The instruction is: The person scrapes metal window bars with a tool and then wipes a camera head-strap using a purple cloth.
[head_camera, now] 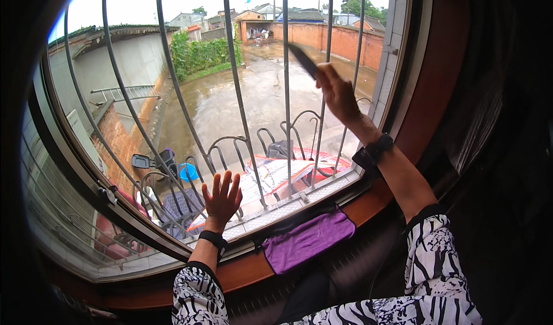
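Observation:
In the head view my right hand (pixel 339 94) is raised before the window bars and grips a dark, flat, tapering object (pixel 302 60), too plain to identify. Its tip slants up to the left across a metal bar (pixel 286 92). Lower down, my left hand (pixel 222 197) holds nothing. Its fingers are spread and point upward in front of the curled lower bars; I cannot tell whether it touches anything. Between my forearms, a purple cloth (pixel 309 241) with a dark edge hangs over the reddish-brown wooden sill (pixel 244 268).
At left stands a metal-framed window sash (pixel 142 226). Beyond the bars lie a white and red sheet (pixel 276 174), a blue bucket (pixel 188 172) and a wet concrete yard (pixel 268 92). A ladder (pixel 125 92) rests by the left wall; a brick wall (pixel 345 46) bounds the right.

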The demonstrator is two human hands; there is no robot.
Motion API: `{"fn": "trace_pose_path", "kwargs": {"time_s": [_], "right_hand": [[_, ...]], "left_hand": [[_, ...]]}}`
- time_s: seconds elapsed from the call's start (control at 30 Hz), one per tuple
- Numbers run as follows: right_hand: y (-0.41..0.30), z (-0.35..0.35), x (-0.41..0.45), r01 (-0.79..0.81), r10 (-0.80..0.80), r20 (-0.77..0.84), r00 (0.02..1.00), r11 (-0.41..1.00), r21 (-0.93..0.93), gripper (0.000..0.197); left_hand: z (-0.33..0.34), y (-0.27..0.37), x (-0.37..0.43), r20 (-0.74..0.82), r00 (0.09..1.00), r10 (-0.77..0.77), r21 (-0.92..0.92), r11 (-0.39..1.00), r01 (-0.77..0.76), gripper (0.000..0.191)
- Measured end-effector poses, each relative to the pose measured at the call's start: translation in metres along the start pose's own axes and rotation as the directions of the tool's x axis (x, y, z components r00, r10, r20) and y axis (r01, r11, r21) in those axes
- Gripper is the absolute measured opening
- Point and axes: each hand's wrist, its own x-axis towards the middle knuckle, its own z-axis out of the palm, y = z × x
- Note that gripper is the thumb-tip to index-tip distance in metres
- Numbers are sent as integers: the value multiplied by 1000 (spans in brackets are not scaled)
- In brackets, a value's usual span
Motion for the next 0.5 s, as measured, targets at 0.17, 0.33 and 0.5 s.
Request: {"fn": "trace_pose_path", "kwargs": {"time_s": [0.17,0.33,0.5], "right_hand": [[-10,25,-9,425,-419,80,905,900,-93,13],[2,-2,14,-5,-4,-205,979,999,-43,13],[-9,17,-8,324,-320,68,945,944,-56,10]], "left_hand": [[-1,-1,-2,-25,1000,7,-2,1000,-7,53],[0,-1,0,-23,1000,12,-4,1000,-12,53],[3,-1,-1,-5,1000,-17,7,1000,17,57]]}}
